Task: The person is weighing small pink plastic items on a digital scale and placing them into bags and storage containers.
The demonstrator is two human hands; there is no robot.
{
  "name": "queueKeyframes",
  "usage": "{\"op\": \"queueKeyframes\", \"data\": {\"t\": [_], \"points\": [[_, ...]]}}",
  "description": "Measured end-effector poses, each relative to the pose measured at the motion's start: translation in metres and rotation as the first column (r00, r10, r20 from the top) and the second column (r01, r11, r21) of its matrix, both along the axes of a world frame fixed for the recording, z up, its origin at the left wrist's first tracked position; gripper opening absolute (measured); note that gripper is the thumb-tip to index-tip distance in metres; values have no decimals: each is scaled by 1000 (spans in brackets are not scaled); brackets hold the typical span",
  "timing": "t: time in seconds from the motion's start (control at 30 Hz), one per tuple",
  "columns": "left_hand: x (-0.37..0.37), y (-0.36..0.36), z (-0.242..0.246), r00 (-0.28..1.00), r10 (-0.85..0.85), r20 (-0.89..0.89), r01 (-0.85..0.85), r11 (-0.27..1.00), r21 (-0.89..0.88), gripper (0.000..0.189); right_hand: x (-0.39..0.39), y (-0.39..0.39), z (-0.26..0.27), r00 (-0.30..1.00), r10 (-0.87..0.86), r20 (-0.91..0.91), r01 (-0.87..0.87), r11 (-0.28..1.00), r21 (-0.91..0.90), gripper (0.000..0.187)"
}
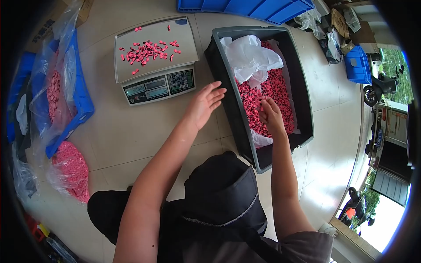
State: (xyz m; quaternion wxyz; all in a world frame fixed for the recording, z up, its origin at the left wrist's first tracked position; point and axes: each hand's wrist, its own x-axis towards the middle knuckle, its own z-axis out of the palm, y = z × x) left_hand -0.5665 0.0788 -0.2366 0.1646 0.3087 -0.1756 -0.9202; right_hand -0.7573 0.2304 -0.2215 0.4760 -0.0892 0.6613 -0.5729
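Note:
My left hand (208,102) is in the air by the left wall of a dark grey plastic crate (227,74), fingers apart and holding nothing. Over the crate, my right hand (271,115) has its thumb and fingertips pinched together on what looks like a small pink-and-black piece (260,101), mostly hidden by the fingers. Many such pink-and-black pieces (278,88) fill the crate's liner. A crumpled white plastic bag (251,56) lies on top of them at the far end. Left of the crate, a digital counting scale (159,86) carries a loose scatter of the same pieces (144,52) on its metal pan.
Blue crates (82,98) stand at the left, one with a clear bag of pink pieces (54,95). A filled pink bag (70,167) rests on the tiled floor below it. Another blue crate (243,8) is beyond the grey one. Scooters (381,85) and a vehicle (388,131) are outside, right.

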Motion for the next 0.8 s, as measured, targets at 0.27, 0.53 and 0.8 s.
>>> {"op": "queueKeyframes", "data": {"t": [0.27, 0.53, 0.8], "points": [[-10, 16, 3, 851, 38, -523, 127, 953, 277, 46, 80, -63, 71, 867, 456, -203, -472, 881, -36, 22], [4, -1, 12, 828, 219, -516, 11, 914, 406, 38, 64, -60, 46, 776, 242, 583, 46, 899, -435, 24], [14, -27, 4, 859, 281, -428, -152, 938, 310, 45, 62, -56, 40, 695, 191, 694, 163, 897, -411, 21]]}}
